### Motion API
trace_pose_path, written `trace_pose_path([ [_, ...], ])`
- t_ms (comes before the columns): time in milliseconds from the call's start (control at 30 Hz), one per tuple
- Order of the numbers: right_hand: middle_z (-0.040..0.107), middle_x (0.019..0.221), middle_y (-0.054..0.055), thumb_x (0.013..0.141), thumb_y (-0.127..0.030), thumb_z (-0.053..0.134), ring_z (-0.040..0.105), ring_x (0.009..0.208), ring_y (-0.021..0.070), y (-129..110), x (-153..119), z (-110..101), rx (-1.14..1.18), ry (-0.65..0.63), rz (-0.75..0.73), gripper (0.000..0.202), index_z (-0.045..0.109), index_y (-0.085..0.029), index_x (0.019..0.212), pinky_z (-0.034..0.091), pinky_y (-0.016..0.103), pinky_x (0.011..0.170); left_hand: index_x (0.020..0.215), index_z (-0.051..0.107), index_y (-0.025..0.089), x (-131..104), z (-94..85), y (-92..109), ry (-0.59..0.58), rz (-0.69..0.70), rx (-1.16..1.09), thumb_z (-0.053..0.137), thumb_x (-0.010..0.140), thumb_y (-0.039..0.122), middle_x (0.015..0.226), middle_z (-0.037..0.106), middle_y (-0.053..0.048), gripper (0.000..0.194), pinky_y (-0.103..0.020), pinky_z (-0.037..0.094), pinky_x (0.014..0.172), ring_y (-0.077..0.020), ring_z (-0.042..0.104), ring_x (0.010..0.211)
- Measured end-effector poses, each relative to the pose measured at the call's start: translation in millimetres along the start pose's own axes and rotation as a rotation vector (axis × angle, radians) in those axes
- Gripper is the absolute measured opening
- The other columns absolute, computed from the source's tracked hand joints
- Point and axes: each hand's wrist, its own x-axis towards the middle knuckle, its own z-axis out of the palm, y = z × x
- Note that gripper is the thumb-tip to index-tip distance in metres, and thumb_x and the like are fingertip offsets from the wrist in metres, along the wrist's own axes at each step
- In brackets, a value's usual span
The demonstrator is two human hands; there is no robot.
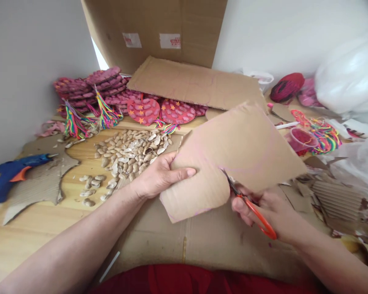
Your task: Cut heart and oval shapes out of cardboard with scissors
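Observation:
My left hand (pixel 161 173) grips a piece of cardboard (pixel 242 139) by its left side, thumb on top and fingers hidden beneath. Faint purple lines are drawn on the cardboard, and its lower edge is cut to a curve. In my right hand (pixel 263 208) is a pair of scissors (pixel 254 214) with orange handles. The blades sit in a cut at the cardboard's lower middle, the tips close to a drawn line. Whether the blades are fully closed is hard to see.
Peanut shells (pixel 131 153) lie heaped behind my left hand. A blue glue gun (pixel 15 171) rests on scrap cardboard (pixel 43 192) at left. Pink peanut-covered pieces with tassels (pixel 92 92) are stacked behind, near a cardboard sheet (pixel 196 81). Cardboard scraps (pixel 334 200) and plastic bags (pixel 349 77) crowd the right.

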Motion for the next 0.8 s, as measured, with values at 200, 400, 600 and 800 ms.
trace_pose_path([
  [200, 0.044, 0.055, -0.005, 0.088, -0.061, 0.062, 0.039, 0.051, 0.0114, -3.4, 3.3, 2.6, -0.027, -0.069, 0.049, 0.047, 0.047, -0.022, 0.067, 0.027, 0.026, 0.051, 0.109, 0.070, 0.019, 4.7, -2.3, -1.8, 0.087, 0.035, -0.076, 0.089, 0.068, 0.032, 0.093, 0.075, -0.003, 0.047, -0.024, 0.056, 0.066, -0.0143, 0.069, 0.073],
  [400, 0.036, 0.063, -0.005, 0.089, -0.055, 0.064, 0.033, 0.059, 0.0114, -6.0, 3.7, -6.7, -0.306, -0.066, -0.046, 0.043, 0.046, -0.021, 0.069, 0.024, 0.026, 0.054, 0.108, 0.068, 0.020, 3.7, -3.7, 7.1, 0.247, 0.166, -0.176, 0.088, 0.070, 0.032, 0.097, 0.076, -0.004, 0.045, -0.026, 0.058, 0.068, -0.0159, 0.070, 0.075],
  [600, 0.045, 0.070, -0.003, 0.091, -0.049, 0.063, 0.040, 0.065, 0.0132, -12.5, -14.4, -9.0, -0.105, -0.074, -0.056, 0.037, 0.048, -0.021, 0.074, 0.032, 0.028, 0.059, 0.111, 0.067, 0.020, -5.2, -6.5, 17.6, 0.253, 0.216, -0.100, 0.087, 0.071, 0.034, 0.101, 0.077, -0.006, 0.048, -0.028, 0.059, 0.069, -0.0188, 0.072, 0.079],
  [800, 0.056, 0.075, 0.000, 0.087, -0.052, 0.069, 0.049, 0.071, 0.0156, -16.5, -50.7, -23.2, 0.062, 0.170, -0.136, 0.034, 0.057, -0.022, 0.077, 0.040, 0.029, 0.066, 0.113, 0.067, 0.021, -19.8, -1.3, 19.5, 0.219, 0.223, -0.016, 0.086, 0.072, 0.036, 0.104, 0.077, -0.007, 0.048, -0.028, 0.058, 0.069, -0.0208, 0.073, 0.081],
])
